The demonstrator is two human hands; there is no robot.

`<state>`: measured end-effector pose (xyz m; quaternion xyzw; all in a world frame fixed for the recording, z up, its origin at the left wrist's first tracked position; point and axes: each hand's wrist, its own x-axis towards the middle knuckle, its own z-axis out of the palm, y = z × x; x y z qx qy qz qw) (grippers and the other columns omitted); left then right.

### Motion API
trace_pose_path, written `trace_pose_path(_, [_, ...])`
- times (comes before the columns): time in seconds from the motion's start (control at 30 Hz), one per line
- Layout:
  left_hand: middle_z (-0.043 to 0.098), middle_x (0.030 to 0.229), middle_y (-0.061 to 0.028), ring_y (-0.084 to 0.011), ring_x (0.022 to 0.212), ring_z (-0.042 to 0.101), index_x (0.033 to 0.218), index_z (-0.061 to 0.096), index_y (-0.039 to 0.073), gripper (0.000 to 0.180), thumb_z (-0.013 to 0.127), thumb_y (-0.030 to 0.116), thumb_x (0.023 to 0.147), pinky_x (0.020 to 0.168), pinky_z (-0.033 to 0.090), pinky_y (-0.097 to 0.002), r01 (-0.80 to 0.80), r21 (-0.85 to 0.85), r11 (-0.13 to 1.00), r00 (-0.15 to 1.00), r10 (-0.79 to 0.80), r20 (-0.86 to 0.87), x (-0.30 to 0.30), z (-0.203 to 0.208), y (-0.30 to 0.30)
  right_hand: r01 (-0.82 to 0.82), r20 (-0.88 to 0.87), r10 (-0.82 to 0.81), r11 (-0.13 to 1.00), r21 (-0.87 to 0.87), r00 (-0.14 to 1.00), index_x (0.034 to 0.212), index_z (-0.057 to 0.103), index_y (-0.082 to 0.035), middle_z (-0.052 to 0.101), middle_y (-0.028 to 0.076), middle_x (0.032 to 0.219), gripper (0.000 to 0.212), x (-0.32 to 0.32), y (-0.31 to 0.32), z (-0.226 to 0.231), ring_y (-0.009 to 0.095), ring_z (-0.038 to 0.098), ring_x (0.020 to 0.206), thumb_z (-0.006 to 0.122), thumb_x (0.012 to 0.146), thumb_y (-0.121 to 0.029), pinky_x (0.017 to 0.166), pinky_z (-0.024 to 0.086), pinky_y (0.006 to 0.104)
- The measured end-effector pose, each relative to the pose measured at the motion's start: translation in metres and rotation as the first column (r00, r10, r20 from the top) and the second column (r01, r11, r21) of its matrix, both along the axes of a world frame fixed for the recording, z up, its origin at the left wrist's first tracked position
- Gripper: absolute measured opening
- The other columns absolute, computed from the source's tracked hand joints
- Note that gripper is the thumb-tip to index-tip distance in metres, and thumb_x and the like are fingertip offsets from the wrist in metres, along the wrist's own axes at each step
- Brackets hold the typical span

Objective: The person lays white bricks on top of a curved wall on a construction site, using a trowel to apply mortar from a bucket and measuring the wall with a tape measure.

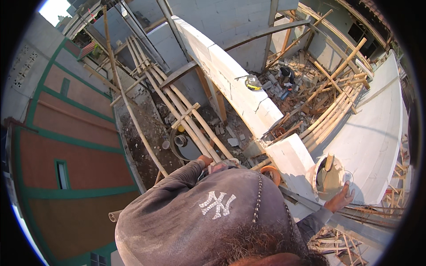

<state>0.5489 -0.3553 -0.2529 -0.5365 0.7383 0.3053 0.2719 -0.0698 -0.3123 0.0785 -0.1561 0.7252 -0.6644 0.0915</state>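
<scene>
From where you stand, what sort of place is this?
Most likely an unfinished building site, seen from high up: pale block walls without a roof, bamboo pole scaffolding, rubble on the floor below, and a grey mortar bucket.
</scene>
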Motion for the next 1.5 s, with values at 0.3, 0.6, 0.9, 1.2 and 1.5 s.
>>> trace_pose_path(0.3, [0.072, 0.12, -0.0119, -0.0321, 0.114, 0.068, 0.122, 0.068, 0.012, 0.031, 0.063, 0.021, 0.092, 0.092, 0.056, -0.0445, 0.121, -0.058, 0.991, 0.989, -0.126, -0.083, -0.025, 0.019, 0.0, 0.164, -0.337, -0.111, 0.977, 0.133, 0.935, 0.143, 0.049, 0.003, 0.05, 0.024, 0.139, 0.068, 0.008, 0.015, 0.015, 0.03, 0.051, 0.128, 0.078, 0.091, -0.029, 0.105, 0.044, 0.0433])
trace_pose_path(0.6, [0.072, 0.119, -0.0145, -0.0331, 0.114, 0.068, 0.125, 0.067, 0.016, 0.034, 0.061, 0.015, 0.092, 0.095, 0.054, -0.0435, 0.173, -0.063, 0.983, 0.985, -0.174, -0.013, 0.024, -0.001, -0.01, -0.017, -0.382, -0.026, 0.994, -0.109, 0.924, 0.127, 0.061, 0.002, 0.062, 0.01, 0.111, 0.035, 0.086, 0.059, 0.004, 0.016, 0.057, 0.099, 0.07, 0.096, -0.012, 0.087, 0.047, 0.031])
trace_pose_path(0.9, [0.07, 0.121, -0.0109, -0.0329, 0.113, 0.067, 0.129, 0.063, 0.011, 0.052, 0.076, 0.025, 0.08, 0.094, 0.054, -0.0449, 0.296, -0.134, 0.946, 0.954, -0.3, -0.017, 0.017, -0.009, -0.042, -0.553, 0.04, 0.561, 0.797, 0.244, 0.827, 0.111, 0.067, -0.001, 0.068, 0.004, 0.086, 0.024, 0.132, 0.062, -0.044, 0.01, 0.061, 0.075, 0.072, 0.092, -0.015, 0.069, 0.051, 0.0278])
trace_pose_path(1.2, [0.067, 0.12, -0.0088, -0.03, 0.112, 0.065, 0.122, 0.067, 0.015, 0.044, 0.075, 0.032, 0.082, 0.094, 0.053, -0.0422, 0.18, -0.204, 0.962, 0.974, -0.202, -0.097, 0.009, -0.012, -0.032, -0.739, 0.217, 0.736, 0.517, 0.431, 0.641, 0.106, 0.068, -0.001, 0.066, 0.006, 0.079, 0.019, 0.135, 0.055, -0.117, 0.014, 0.062, 0.071, 0.069, 0.087, -0.007, 0.067, 0.051, 0.0291])
trace_pose_path(1.5, [0.074, 0.118, -0.0111, -0.031, 0.113, 0.07, 0.118, 0.072, 0.02, 0.038, 0.054, 0.045, 0.096, 0.092, 0.055, -0.0462, -0.028, 0.082, 0.996, 0.986, 0.041, -0.16, 0.064, -0.036, 0.009, -0.734, 0.268, 0.797, 0.292, 0.613, 0.541, 0.098, 0.071, -0.001, 0.069, 0.01, 0.083, 0.018, 0.122, 0.03, -0.17, 0.019, 0.065, 0.076, 0.061, 0.083, -0.001, 0.073, 0.053, 0.0345])
